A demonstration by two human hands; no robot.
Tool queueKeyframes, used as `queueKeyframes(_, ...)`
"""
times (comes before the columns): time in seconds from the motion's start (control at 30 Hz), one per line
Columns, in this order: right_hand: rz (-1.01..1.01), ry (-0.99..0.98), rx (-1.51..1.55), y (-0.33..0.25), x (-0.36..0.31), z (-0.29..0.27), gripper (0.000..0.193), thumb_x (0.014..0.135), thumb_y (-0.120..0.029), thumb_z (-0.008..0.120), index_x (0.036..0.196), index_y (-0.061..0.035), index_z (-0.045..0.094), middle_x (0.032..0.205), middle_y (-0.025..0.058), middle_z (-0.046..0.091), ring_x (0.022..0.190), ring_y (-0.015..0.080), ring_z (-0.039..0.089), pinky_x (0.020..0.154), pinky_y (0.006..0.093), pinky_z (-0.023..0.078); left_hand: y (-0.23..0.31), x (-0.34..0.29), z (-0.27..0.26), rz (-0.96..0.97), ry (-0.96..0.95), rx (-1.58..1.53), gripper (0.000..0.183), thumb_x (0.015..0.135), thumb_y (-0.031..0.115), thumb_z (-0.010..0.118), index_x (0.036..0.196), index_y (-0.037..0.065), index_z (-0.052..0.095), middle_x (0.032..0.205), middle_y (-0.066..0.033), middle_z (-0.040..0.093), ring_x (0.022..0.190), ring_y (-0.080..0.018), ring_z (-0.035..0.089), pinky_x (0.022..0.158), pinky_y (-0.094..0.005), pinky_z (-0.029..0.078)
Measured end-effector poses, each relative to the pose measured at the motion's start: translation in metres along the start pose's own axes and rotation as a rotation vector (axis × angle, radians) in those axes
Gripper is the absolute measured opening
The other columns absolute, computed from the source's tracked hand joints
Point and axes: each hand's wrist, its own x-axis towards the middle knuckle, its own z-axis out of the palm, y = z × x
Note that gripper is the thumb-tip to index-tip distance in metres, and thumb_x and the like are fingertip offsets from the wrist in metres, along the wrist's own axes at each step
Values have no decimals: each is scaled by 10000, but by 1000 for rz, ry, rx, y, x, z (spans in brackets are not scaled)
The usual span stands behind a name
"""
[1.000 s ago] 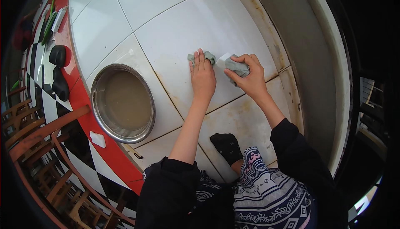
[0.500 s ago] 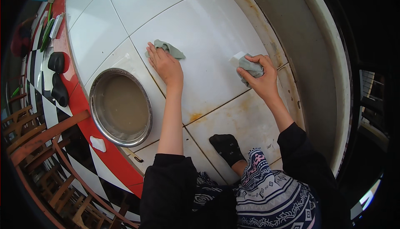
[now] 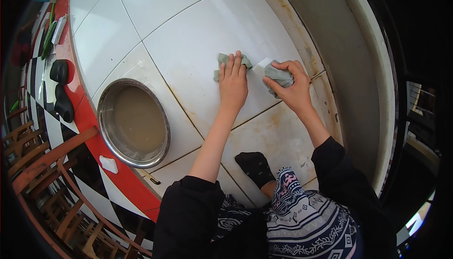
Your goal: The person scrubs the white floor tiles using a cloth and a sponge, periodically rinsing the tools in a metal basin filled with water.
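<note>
My left hand [image 3: 234, 82] lies flat, fingers stretched out, over a grey-green cloth [image 3: 222, 60] pressed on the white tiled surface [image 3: 193, 37]. Crumpled edges of that cloth show on both sides of the fingers. To its right, my right hand [image 3: 296, 83] is closed around a second grey-green cloth [image 3: 279, 75]. A white block [image 3: 262, 67], perhaps a sponge, sticks out of this bundle on the side facing my left hand. The bundle is close to the tile; whether it touches cannot be made out.
A metal basin [image 3: 134, 122] of murky water stands at the left. Beyond it runs a red ledge [image 3: 127, 179] with black shoes [image 3: 62, 101] and a white lump [image 3: 108, 164]. Wooden chairs [image 3: 56, 164] are lower left. A low wall [image 3: 349, 70] bounds the right; my socked foot [image 3: 255, 167] is below.
My left hand has slid to the right with its cloth, nearer my right hand. The right hand keeps its grip and has shifted slightly left.
</note>
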Motion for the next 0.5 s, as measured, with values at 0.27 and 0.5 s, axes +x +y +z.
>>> queueKeyframes(0.27,-26,9,26,4,-14,-4,328,683,-125,807,973,-75,663,896,62,558,828,196,594,743,299,490,12,-70,-22,144,-152,-152,144,850,42,500,954,39,599,1401,-45,467,1305,-216,421,1066,-416,329)
queueKeyframes(0.5,6,13,2,6,-18,-13,336,687,-131,806,985,-80,657,894,64,556,831,196,595,728,300,495,-44,-40,-54,35,136,-149,189,733,-157,499,867,-41,563,1293,-79,561,1200,-281,505,990,-411,418)
